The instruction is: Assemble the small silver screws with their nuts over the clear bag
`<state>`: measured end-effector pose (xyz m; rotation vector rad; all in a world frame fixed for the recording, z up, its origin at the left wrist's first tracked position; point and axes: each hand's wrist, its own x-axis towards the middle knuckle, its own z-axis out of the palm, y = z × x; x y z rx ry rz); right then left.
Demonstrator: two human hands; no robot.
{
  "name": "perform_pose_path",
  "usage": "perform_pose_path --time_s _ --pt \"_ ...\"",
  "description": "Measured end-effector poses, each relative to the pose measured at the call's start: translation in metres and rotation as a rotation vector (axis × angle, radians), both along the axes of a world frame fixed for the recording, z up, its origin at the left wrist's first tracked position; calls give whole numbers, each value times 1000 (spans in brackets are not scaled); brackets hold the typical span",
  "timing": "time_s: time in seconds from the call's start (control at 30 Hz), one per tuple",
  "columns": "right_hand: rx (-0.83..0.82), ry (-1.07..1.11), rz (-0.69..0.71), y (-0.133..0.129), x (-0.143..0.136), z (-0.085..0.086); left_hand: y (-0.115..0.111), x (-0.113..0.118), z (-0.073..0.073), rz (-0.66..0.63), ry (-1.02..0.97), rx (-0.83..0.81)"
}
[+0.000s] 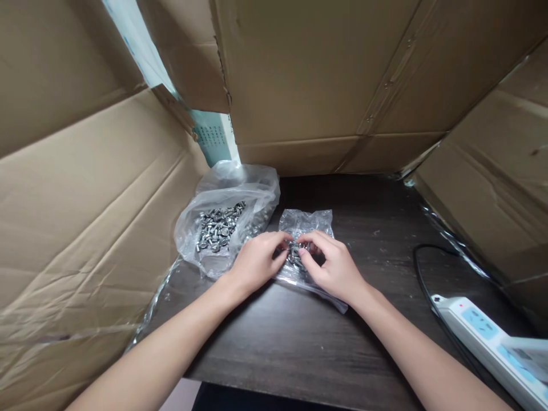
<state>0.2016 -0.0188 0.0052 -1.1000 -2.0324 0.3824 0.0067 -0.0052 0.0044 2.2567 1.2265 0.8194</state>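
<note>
My left hand (258, 258) is over the left side of a small clear plastic bag (307, 220), its thumb and forefinger closed in a pinch. What sits between those fingertips is too small to make out. Facing it, my right hand (331, 262) pinches a small shiny metal piece, seemingly a screw, just above the bag. Several metal screws (296, 260) lie together on or in this bag beneath my fingertips; which of the two I cannot tell. Left of my hands, a larger open plastic bag (261, 178) holds a heap of similar screws (220, 228).
Cardboard walls (299, 74) enclose the dark wooden table (274, 348) at the back and both sides. At the right lies a white power strip (483, 331), with a black cable (417, 268) looping beside it. A printed pale green sheet (212, 137) shows through a gap behind.
</note>
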Motion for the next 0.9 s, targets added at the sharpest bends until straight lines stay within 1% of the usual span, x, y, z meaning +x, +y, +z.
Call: perform_pose_path --time_s 0.07,0.17,0.23,0.3,0.43,0.57,0.77,0.9 --pt "26 13 38 -2 -1 2 0 1 -1 35 -141 -39" --pt "58 30 70 -4 -2 4 0 4 0 105 -359 -171" --pt "74 38 72 -5 -3 4 0 5 1 134 -460 -252" --pt "85 42 69 -5 -3 3 0 6 2 132 -520 -318" --pt "86 47 55 -4 -2 2 1 6 1 78 -569 -423" --pt "66 60 73 -4 -2 2 3 5 -2 24 -612 -485" --pt "58 81 62 -4 -3 2 1 8 -2 43 -620 -469" --pt "59 80 65 -4 -3 1 -1 9 -1 23 -615 -449"
